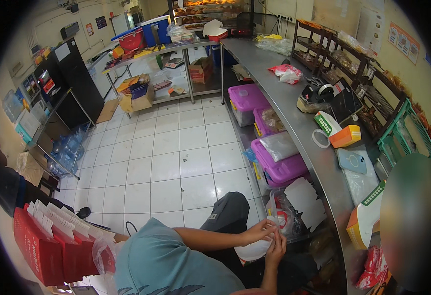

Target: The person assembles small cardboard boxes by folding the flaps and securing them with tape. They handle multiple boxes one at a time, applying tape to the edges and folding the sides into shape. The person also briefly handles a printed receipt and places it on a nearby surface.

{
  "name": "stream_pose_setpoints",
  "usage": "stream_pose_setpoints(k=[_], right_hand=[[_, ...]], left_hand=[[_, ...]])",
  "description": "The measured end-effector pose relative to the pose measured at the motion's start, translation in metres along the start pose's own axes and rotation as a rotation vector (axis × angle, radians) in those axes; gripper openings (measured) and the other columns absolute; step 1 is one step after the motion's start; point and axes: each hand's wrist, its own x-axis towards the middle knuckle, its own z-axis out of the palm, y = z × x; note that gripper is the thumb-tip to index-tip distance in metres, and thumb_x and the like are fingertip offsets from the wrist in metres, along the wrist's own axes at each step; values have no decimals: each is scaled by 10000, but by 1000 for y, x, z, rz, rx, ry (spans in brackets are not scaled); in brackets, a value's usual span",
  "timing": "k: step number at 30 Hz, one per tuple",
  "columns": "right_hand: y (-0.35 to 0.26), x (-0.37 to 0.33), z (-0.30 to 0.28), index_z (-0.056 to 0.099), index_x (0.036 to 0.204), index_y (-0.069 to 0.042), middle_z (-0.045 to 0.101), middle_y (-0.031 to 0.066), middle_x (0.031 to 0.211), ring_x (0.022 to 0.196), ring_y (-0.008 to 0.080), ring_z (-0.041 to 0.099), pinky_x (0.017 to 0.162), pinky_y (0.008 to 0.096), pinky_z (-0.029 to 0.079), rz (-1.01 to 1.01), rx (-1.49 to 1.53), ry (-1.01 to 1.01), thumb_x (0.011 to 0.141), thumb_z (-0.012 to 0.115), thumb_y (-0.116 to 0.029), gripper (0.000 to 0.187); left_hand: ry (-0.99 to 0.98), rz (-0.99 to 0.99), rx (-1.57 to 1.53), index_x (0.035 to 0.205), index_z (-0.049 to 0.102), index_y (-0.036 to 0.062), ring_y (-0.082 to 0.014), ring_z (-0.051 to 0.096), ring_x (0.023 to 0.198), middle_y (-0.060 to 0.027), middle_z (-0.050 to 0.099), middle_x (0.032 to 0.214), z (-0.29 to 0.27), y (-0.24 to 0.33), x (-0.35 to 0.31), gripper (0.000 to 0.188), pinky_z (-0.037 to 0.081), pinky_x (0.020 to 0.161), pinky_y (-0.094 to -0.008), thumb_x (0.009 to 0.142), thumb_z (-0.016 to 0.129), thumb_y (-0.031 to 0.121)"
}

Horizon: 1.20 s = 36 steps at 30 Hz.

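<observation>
At the lower centre of the frame, the left hand and the right hand come together over the lap, and the grip of each seems clamped on the thin pale edge of a white carton, though the fingers hide just where they press. The carton sits below the hands, partly covered by them, a little coloured print showing at its lower edge. The step in hand looks like shaping or joining that edge; the next move seems to call for one hand steadying the piece while the other works the fold. Just right of the hands, a clear bin holds red-and-white packaging and dark plastic, with white card sheets beside or partly over it; which, I cannot tell. Above it, under the worktop, stand tubs with purple lids, their contents mostly hidden. On the worktop at right, an orange-and-white carton stands near the edge. At lower left, red boxes have white flaps or papers rising from them. At upper left of centre, a cardboard box holds a mixed heap of packaging.
</observation>
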Motion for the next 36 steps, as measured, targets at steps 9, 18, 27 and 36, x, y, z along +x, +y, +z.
stream_pose_setpoints(k=[9,18,27,36], right_hand=[[3,-17,-12,513,1368,-2,684,184,1146,1021,277,684,892,373,534,250,187,155,937,664,-103,468],[35,8,-8,653,930,-23,677,69,900,795,161,651,723,314,527,258,392,446,911,728,-159,156],[14,-4,-11,672,902,-15,648,106,915,854,256,657,758,362,514,154,216,419,870,749,-133,144],[-5,-2,-21,738,929,-15,668,79,939,888,177,671,724,303,568,207,361,288,869,761,-117,120]], left_hand=[[-115,-14,87,1161,603,2,-134,661,802,-82,677,932,-18,-4,26,278,538,678,-291,921,658,133],[-146,162,194,953,576,1,-180,670,884,-100,669,986,22,21,44,84,570,845,-309,935,656,20],[-38,448,667,1084,627,-70,-169,673,864,-133,711,997,3,4,31,287,524,769,-291,803,673,-30],[-191,301,597,973,594,-121,-216,738,884,-206,737,954,-5,21,7,201,604,762,-314,937,685,54]])
